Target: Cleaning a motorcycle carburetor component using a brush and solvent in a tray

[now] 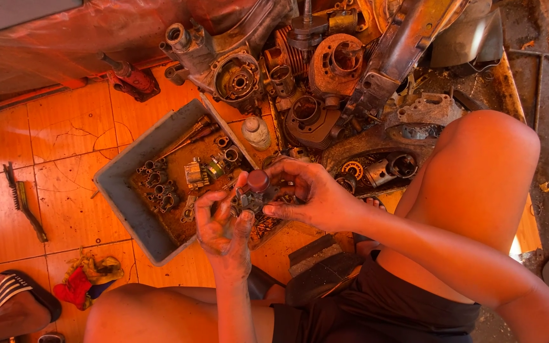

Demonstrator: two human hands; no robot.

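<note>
While both hands pinch a small metal engine part [255, 194] above the near right corner of the grey tray [122, 184], left hand [223, 232] steadying, right hand [316, 197] gripping its round cap, fitting seems underway, likely needing 1 careful twist.

two hands [223, 228] – one tray [122, 197], one bottle [256, 131]

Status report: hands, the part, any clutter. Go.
Left hand and right hand both grip the small metal engine part. Held over grey parts tray. Engine casings crowd the floor beyond.
</note>
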